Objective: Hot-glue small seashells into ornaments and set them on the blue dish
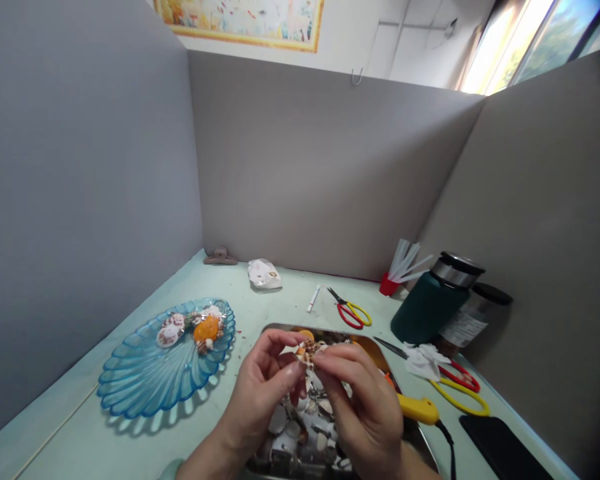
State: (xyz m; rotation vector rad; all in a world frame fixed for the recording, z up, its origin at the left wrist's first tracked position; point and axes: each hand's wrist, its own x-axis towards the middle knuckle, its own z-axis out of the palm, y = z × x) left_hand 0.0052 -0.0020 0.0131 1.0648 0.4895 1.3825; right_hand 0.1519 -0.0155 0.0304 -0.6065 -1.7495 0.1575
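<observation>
My left hand (270, 380) and my right hand (363, 400) meet above a metal tray (267, 328) full of loose shells (313, 427). Between their fingertips is a small brown-and-white checkered shell (309, 348), pinched from both sides. The fingers cover part of it, so I cannot tell whether it is one shell or two touching. Beside my right hand, a yellow corded tool (417, 408) lies across the tray's right side, its front end hidden. On the left, a blue scalloped plate (155, 380) carries a cluster of shells with an orange one (207, 329).
Scissors (350, 313) and a white stick (313, 299) lie behind the tray, near a crumpled packet (264, 274). A red cup (389, 285) of translucent sticks, a green bottle (430, 303), crumpled tissue (425, 362), larger scissors (463, 397) and a phone (503, 447) stand or lie rightward. Grey partitions (305, 167) enclose the table.
</observation>
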